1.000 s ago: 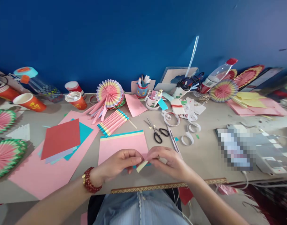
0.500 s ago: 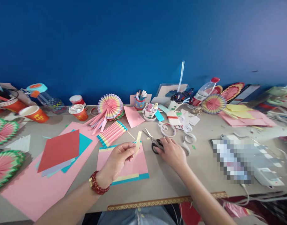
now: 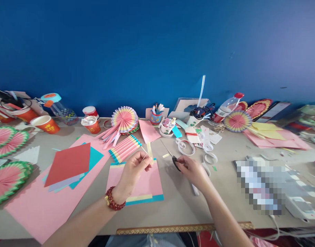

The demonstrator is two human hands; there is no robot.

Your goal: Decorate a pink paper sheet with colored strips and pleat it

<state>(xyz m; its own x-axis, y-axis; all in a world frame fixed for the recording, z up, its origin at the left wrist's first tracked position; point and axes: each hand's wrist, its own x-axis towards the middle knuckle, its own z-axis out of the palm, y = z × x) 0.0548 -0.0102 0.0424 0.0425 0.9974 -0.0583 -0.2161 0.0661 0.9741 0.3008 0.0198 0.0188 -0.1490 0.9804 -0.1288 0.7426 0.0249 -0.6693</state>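
Observation:
My left hand (image 3: 137, 168), fingers pinched together, holds a thin pale strip (image 3: 149, 151) above a pink sheet (image 3: 139, 180) with blue and yellow edge bands. My right hand (image 3: 192, 168) grips the black handles of the scissors (image 3: 176, 163), whose blades point up and left, raised from the table. Behind my left hand lies a pleated pink, yellow and blue paper piece (image 3: 125, 148). A small cream scrap (image 3: 166, 155) lies by the scissor blades.
Red, blue and lilac sheets rest on a long pink sheet (image 3: 25, 212) at left. Paper cups (image 3: 91, 124) and a round paper fan (image 3: 124, 119) stand along the wall. Tape rolls (image 3: 185, 147) lie behind my right hand. A blurred-out device (image 3: 259, 185) and cables are at right.
My right hand has lifted the scissors from the table, and their blades look nearly closed. My left hand still pinches the strip. The camera view has shifted slightly.

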